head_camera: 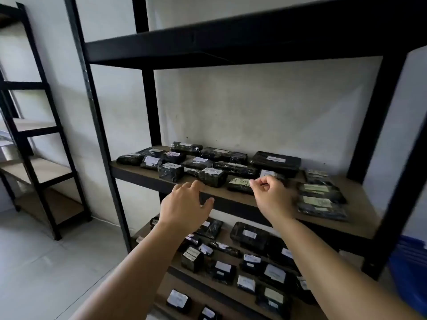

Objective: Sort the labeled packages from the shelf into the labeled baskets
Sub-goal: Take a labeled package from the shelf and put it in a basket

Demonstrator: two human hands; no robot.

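**Both hands at the middle shelf, no package taken yet**

Your right hand (270,195) has its fingers (265,182) curled together, the tips just beside a flat black package (240,184) with a handwritten white label; whether they already pinch its edge, I cannot tell. Your left hand (184,209) has the fingers spread and relaxed, hovering at the front edge of the shelf (233,205), just before a wrapped package (213,176) marked "RETURN". More labeled packages lie behind and below your fingers. This seems the picking step. Next you must take one package firmly, read its label, and find the matching basket; a blue container (411,273) stands far right of your fingers.
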